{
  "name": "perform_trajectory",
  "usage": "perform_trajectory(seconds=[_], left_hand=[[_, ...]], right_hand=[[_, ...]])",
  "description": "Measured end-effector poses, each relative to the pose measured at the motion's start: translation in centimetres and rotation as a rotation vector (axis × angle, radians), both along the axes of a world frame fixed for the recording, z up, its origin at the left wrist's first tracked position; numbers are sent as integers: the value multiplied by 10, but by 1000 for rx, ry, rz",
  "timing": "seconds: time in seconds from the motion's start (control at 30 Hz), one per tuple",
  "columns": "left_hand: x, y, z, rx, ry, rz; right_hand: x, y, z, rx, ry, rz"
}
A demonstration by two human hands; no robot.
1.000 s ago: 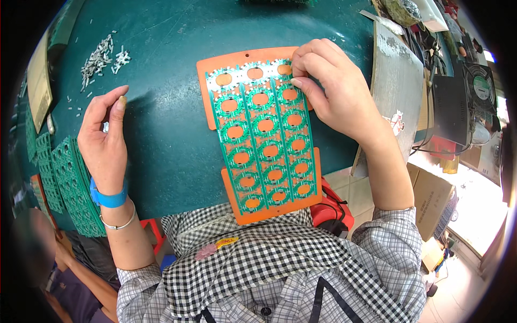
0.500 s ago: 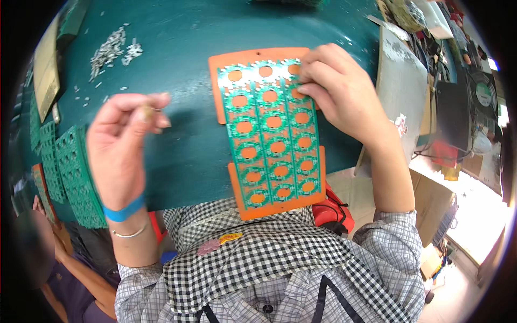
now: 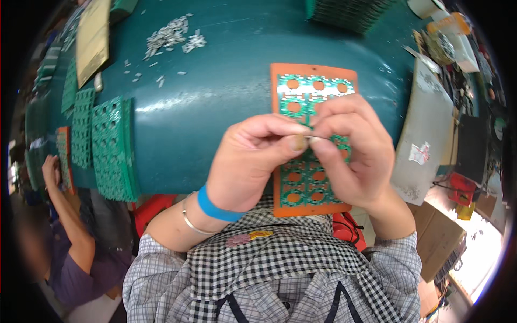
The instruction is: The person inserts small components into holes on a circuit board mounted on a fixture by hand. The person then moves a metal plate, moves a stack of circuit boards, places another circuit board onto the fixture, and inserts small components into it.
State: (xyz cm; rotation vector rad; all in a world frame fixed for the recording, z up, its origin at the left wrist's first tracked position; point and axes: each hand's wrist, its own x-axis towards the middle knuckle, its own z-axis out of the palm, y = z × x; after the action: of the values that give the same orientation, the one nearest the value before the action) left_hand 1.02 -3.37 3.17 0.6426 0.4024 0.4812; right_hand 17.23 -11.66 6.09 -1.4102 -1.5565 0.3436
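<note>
A panel of green circuit boards [image 3: 293, 176] with rows of round cut-outs lies on an orange backing plate [image 3: 315, 211] at the table's near edge. My left hand [image 3: 242, 161] and my right hand [image 3: 358, 148] meet over the panel's middle, thumbs and forefingers pinched tip to tip. A tiny pale piece [image 3: 311, 138] shows where the fingertips meet; its kind is too small to make out, and I cannot tell which hand grips it. Both hands hide the panel's middle rows. Small white parts dot the panel's far rows.
Loose whitish pieces [image 3: 168, 36] lie piled at the far left. Stacked green board panels [image 3: 110, 151] stand on the left, beside a co-worker's hand [image 3: 51, 169] and another orange plate. More green boards [image 3: 350, 13] stand at the far edge; a grey board [image 3: 423, 129] is on the right.
My left hand has moved right to meet my right hand. The right hand has left the panel's far right corner and come nearer. The whole view has shifted.
</note>
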Motion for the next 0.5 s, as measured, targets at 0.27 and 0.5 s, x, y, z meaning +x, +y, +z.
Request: perform_trajectory(seconds=[0.27, 0.5], left_hand=[[-52, 107, -6, 1379, 965, 353], [-84, 165, -45, 1537, 1290, 389]], right_hand=[[52, -25, 5, -188, 35, -87], [68, -30, -6, -329, -36, -138]])
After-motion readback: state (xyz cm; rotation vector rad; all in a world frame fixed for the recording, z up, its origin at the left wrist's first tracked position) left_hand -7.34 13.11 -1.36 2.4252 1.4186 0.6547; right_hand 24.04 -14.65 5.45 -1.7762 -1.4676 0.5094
